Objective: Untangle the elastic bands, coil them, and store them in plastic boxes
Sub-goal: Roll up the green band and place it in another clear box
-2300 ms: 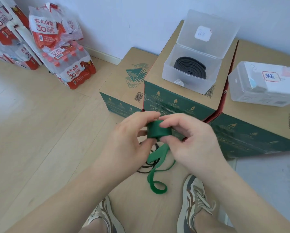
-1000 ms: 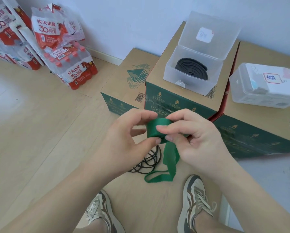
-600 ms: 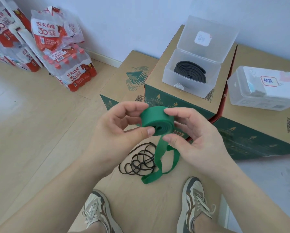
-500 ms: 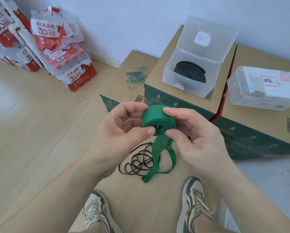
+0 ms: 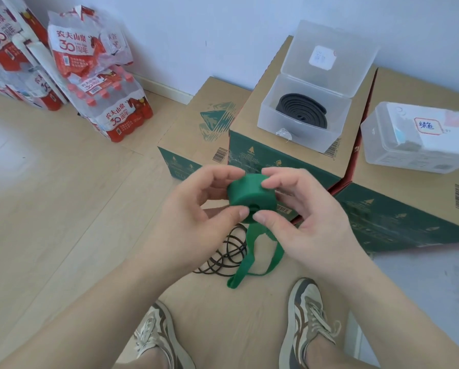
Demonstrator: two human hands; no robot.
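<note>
The coiling step is in hand: both hands hold a green band (image 5: 249, 191) in the air above the floor, most of it wound into a tight roll. The left hand (image 5: 193, 209) grips the roll, thumb on its near face and forefinger curled over the top. The right hand (image 5: 312, 222) pinches it from the other side, thumb at the lower edge where the loose tail leaves, fingers over the top. That tail (image 5: 249, 258) hangs down in 1 loop, its end near the floor beside a heap of thin black bands (image 5: 223, 255) (those look not yet sorted). Behind, on a carton (image 5: 249, 121), 1 open box (image 5: 297, 134) holds a black coil (image 5: 301, 110); a 2nd box (image 5: 420, 137), lid on, sits on the carton to the right. My judgement is that the next move is to wind in the tail, turning the roll while the right thumb feeds the strip flat. It also calls for pressure on the outer turn, since elastic is likely to spring open if either grip slackens. Only then can the roll go to a box.
</note>
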